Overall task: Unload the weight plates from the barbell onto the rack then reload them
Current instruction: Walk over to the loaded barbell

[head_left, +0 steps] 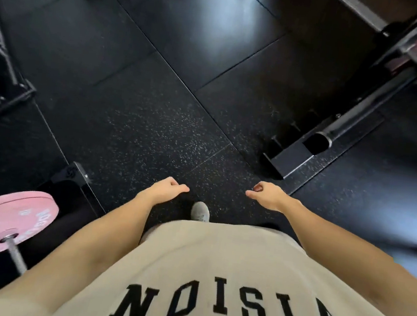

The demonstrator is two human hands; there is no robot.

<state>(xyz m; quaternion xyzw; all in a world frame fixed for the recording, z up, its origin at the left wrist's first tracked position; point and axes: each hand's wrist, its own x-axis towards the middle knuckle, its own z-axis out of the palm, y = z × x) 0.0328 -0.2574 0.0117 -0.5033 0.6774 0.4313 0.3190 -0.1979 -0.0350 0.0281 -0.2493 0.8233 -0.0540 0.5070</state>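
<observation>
**Both hands free over open mat, plate on bar at lower left**

Left hand (166, 190) hangs in front of the body, fingers loosely curled, holding nothing. Right hand (267, 194) the same: loose curl, thumb pointing inward, nothing in it. The two are apart, with a gap of floor between them; one grey shoe (200, 211) shows just below that gap.

Ahead of the hands, a broad stretch of black speckled rubber floor (154, 120) with tile seams crossing diagonally.

Lower left: pink weight plate (0, 222) sits on the barbell (16, 253), the sleeve end poking out through its hub. Well apart from the left hand, beside the left forearm. A black upright post foot (76, 176) stands between plate and open mat.

Right side: a black frame base (290, 159) with a dark tube (349, 122) running away diagonally, its near corner close to the right hand. Upper right, more framework, blurred. Beige lettered shirt (227, 277) fills the bottom edge.
</observation>
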